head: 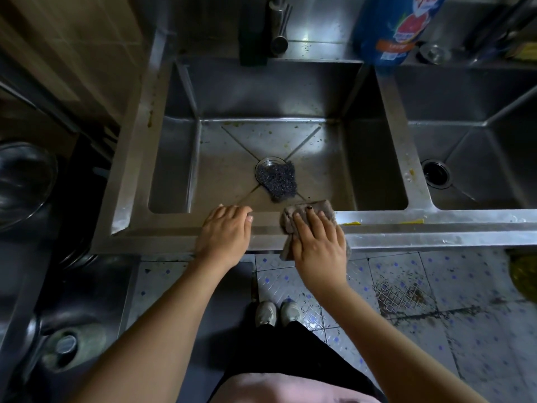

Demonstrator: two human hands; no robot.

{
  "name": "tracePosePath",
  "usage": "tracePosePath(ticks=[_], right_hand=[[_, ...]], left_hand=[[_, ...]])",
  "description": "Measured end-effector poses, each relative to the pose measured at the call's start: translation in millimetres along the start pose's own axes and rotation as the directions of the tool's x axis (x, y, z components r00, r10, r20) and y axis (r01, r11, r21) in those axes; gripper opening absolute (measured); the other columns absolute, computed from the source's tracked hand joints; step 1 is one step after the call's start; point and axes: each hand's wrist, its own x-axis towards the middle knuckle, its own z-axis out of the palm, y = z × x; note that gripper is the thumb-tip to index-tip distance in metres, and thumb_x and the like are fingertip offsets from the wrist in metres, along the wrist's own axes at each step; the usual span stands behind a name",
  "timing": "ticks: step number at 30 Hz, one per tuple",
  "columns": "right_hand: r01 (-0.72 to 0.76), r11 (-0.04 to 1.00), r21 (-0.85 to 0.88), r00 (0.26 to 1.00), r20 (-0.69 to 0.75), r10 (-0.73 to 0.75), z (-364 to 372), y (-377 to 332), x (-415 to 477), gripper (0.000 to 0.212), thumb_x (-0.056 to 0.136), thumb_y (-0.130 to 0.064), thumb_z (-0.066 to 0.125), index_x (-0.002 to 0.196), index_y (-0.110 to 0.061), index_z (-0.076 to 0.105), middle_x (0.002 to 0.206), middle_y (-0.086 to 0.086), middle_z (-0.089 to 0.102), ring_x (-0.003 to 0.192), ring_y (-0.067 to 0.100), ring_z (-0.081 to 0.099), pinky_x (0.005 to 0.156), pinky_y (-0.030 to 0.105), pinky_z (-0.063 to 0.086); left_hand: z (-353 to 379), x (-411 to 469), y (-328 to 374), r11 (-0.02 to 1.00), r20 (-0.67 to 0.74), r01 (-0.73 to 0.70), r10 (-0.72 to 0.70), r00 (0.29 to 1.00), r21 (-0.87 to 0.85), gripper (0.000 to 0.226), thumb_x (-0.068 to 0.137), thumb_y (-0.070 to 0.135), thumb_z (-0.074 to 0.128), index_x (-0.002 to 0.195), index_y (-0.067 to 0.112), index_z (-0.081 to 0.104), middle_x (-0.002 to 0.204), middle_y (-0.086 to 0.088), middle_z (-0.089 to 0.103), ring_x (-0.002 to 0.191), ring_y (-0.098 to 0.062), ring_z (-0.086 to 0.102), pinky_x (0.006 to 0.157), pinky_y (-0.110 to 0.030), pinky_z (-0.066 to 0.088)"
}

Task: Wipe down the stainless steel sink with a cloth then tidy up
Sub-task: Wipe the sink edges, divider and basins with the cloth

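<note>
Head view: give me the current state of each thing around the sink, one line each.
Cloth: pressed flat on the sink's front rim, draped over both edges.
Right hand: open, palm down on the cloth.
Left hand: empty, resting on the front rim.
Sink: left basin floor speckled with residue.
Steel scrubber: lying partly over the left basin's drain.
Right drain: uncovered.
Yellow scraps: lying on the front rim.

Dim room. Tiled floor (406, 286) with blue flecks lay grimy at 5 o'clock; brown tiled wall (72, 39) at 10 o'clock.
</note>
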Motion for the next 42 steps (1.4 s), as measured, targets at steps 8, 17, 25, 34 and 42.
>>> tracePosePath(ticks=[8,17,25,34,42], right_hand=[[0.131,0.991,0.040,0.991,0.031,-0.133,3,-18,18,0.040,0.088,-0.038,0.038,0.113,-0.024,0.066,0.117,0.003,0.066,0.109,0.026,0.061,0.092,0.040,0.048],[-0.003,0.971,0.237,0.999,0.053,-0.010,-17,8,20,0.048,0.090,-0.022,0.056,0.136,-0.018,0.045,0.139,0.006,0.047,0.131,0.028,0.035,0.108,0.038,0.025],[-0.067,0.964,0.257,0.998,0.014,0.065,-26,61,4,0.074,0.067,-0.021,0.079,0.134,-0.016,0.048,0.136,0.006,0.050,0.130,0.028,0.039,0.106,0.039,0.028],[-0.098,0.961,0.258,0.993,-0.040,0.112,-22,77,16,0.048,0.089,-0.052,0.034,0.114,-0.027,0.067,0.133,-0.001,0.056,0.130,0.021,0.040,0.103,0.027,0.016],[-0.042,0.988,0.152,0.998,-0.038,0.049,-15,72,35,0.033,0.079,-0.046,0.053,0.104,-0.032,0.070,0.112,0.002,0.067,0.112,0.029,0.056,0.094,0.041,0.041]], left_hand=[[-3,1,1,1.000,0.060,0.013,-0.014,0.998,0.011,0.049,0.091,0.034,0.021,0.108,0.013,0.062,0.101,-0.007,0.069,0.095,-0.028,0.063,0.097,-0.039,0.042],[-8,0,7,0.997,0.095,0.032,-0.038,0.995,0.068,0.038,0.097,0.030,0.035,0.109,0.007,0.063,0.117,-0.015,0.063,0.126,-0.033,0.045,0.109,-0.048,0.025],[-12,3,42,0.999,0.158,0.036,-0.039,0.987,0.025,0.048,0.099,0.039,0.022,0.135,0.014,0.040,0.145,-0.004,0.038,0.141,-0.020,0.017,0.116,-0.040,0.003],[4,25,89,0.999,0.183,-0.042,0.045,0.982,-0.018,0.046,0.100,0.035,0.021,0.140,0.016,0.036,0.149,0.000,0.032,0.142,-0.016,0.013,0.114,-0.036,-0.005],[17,32,102,1.000,0.164,-0.002,0.001,0.987,0.001,0.041,0.098,0.030,0.029,0.131,0.014,0.048,0.142,-0.001,0.045,0.140,-0.016,0.024,0.115,-0.035,0.004]])
